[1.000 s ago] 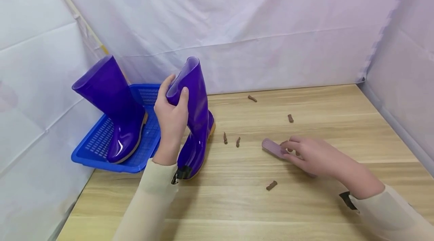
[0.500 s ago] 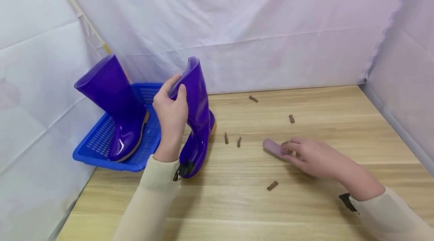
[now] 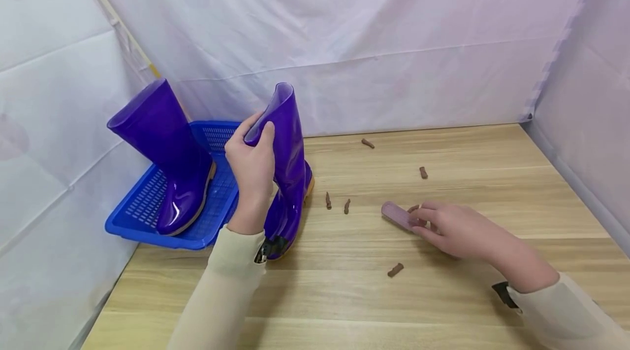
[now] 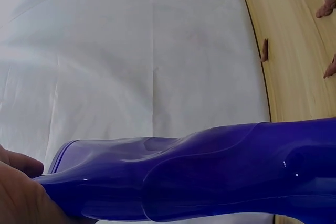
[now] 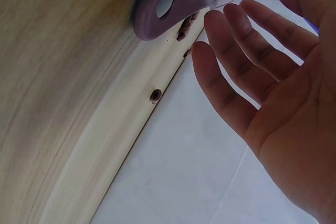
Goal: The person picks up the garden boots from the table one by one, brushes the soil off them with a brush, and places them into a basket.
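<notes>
My left hand [image 3: 251, 169] grips the top of a shiny purple rain boot [image 3: 290, 142], thumb outside the shaft and fingers around the rim. The boot stands beside the blue basket with its toe toward me, partly covered by my wrist. In the left wrist view the boot shaft [image 4: 210, 171] stretches away from the hand. A mauve brush [image 3: 396, 215] with a holed handle lies on the table at the right. Over its handle is my right hand [image 3: 458, 229], fingers loosely bent and fingertips close to it. The right wrist view shows the brush handle [image 5: 152, 22] beyond the spread fingers.
A matching purple boot [image 3: 172, 158] leans in a blue mesh basket [image 3: 128, 229] at the left. Several small brown clay-like pieces [image 3: 395, 269] lie scattered on the wooden table [image 3: 344, 306]. White cloth [image 3: 394, 38] hangs behind and along both sides.
My left hand and the boot top have shifted slightly to the right over the last half second. The right hand and brush have stayed nearly still.
</notes>
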Demonstrator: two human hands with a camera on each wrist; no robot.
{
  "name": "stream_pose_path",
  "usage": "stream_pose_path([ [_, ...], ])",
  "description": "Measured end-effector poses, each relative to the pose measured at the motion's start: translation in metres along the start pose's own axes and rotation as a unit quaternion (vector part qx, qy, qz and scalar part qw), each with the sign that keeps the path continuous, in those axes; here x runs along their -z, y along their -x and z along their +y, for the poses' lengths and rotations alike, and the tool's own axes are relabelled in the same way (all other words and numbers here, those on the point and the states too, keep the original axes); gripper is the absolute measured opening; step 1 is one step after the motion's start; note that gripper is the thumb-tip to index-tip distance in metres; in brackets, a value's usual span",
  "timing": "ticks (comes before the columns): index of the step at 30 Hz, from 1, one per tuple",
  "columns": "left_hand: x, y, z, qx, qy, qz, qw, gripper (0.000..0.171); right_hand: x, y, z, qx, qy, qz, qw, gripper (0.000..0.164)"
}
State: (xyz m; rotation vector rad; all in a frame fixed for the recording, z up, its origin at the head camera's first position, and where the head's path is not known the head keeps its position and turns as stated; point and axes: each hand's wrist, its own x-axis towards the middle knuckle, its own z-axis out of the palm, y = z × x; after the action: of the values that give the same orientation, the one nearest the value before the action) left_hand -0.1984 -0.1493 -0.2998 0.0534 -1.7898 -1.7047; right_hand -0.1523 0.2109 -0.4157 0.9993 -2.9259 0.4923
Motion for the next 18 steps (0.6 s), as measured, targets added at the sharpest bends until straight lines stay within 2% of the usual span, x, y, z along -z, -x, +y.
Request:
stream_pose_path([
  [4, -0.0031, 0.001, -0.0001, -0.02, -0.023, 0.002, 0.9995, 0.027, 0.0005, 0.0006, 0.0012, -0.009, -0.007, -0.009, 1.0, 0.017],
  [9, -0.0035, 0.0018, -0.0003, -0.031, -0.03, -0.001, 0.9991, 0.027, 0.0009, 0.0007, 0.0004, -0.017, -0.01, -0.018, 1.0, 0.018],
  [18, -0.001, 0.0029, 0.001, -0.057, -0.078, -0.018, 0.9952, 0.033, 0.0001, -0.0001, -0.0007, -0.011, -0.007, -0.012, 1.0, 0.017],
])
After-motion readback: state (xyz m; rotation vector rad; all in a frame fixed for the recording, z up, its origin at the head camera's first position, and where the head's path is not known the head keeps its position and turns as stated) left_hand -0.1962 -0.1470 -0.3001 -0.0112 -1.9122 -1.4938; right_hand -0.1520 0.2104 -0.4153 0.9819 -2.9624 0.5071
